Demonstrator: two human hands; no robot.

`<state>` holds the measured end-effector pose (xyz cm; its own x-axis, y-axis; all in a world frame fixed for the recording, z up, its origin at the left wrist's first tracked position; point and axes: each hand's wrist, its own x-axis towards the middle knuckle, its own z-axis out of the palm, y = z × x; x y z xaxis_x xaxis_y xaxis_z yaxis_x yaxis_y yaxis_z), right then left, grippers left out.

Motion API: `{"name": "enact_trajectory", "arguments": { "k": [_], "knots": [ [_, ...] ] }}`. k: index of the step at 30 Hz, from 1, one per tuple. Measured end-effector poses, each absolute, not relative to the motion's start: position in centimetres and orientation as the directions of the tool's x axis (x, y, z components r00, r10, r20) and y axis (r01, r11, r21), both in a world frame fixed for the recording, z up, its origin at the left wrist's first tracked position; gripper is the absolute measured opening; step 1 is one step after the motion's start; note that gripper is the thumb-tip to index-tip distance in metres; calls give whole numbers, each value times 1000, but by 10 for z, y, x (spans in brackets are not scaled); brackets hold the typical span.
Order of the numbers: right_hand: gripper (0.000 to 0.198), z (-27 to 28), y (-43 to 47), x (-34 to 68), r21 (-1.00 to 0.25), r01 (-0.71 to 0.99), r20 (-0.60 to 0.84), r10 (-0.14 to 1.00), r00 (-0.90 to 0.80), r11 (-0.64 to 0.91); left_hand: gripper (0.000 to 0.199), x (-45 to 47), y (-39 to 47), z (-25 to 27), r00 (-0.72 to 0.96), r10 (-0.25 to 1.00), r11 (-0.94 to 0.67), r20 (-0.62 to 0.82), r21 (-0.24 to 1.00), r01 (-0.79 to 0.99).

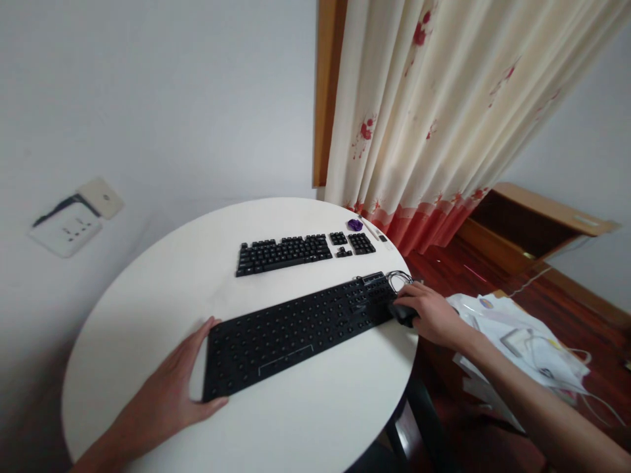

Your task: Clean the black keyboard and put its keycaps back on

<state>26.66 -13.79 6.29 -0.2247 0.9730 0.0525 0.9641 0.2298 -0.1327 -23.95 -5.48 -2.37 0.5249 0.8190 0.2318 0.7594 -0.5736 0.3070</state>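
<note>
A black keyboard (290, 335) with its keycaps off lies slantwise on the round white table (162, 282), bare switch stems showing. Around its left end, my left hand (167, 387) grips with the thumb at the near corner and fingers at the far corner. My right hand (434, 312) is closed over a dark object (404, 314) at the keyboard's right end; its kind is hidden by the fingers and the dark colour. Behind the keyboard, the loose black keycaps (283, 255) stand grouped in keyboard layout, with number-pad keycaps (361, 244) at their right.
A coiled black cable (398, 277) lies by the keyboard's far right corner. Near the back edge are a crumpled purple item (355, 225) and a thin white tool (369, 228). A floral curtain (419, 118) hangs behind. White bags (522, 341) lie right of the table.
</note>
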Motion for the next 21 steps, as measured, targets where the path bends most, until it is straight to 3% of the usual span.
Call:
{"name": "enact_trajectory", "arguments": {
  "k": [3,6,12,16,21],
  "knots": [
    [56,51,-135,228,-162,942,115,953,-279,295,113,-241,-54,-26,530,810,-586,250,300,753],
    [48,43,-132,206,-156,925,68,938,-340,347,112,-242,-54,-28,522,820,-572,235,304,762],
    [42,49,-129,220,-79,972,45,975,-218,221,117,-243,-56,-28,512,832,-555,215,321,768],
    [44,51,-127,204,-99,942,29,947,-319,321,117,-242,-57,-26,511,830,-558,225,310,770],
    [24,60,-131,191,-164,839,-118,834,-539,519,117,-238,-59,-20,519,825,-564,222,298,770]
  ]
}}
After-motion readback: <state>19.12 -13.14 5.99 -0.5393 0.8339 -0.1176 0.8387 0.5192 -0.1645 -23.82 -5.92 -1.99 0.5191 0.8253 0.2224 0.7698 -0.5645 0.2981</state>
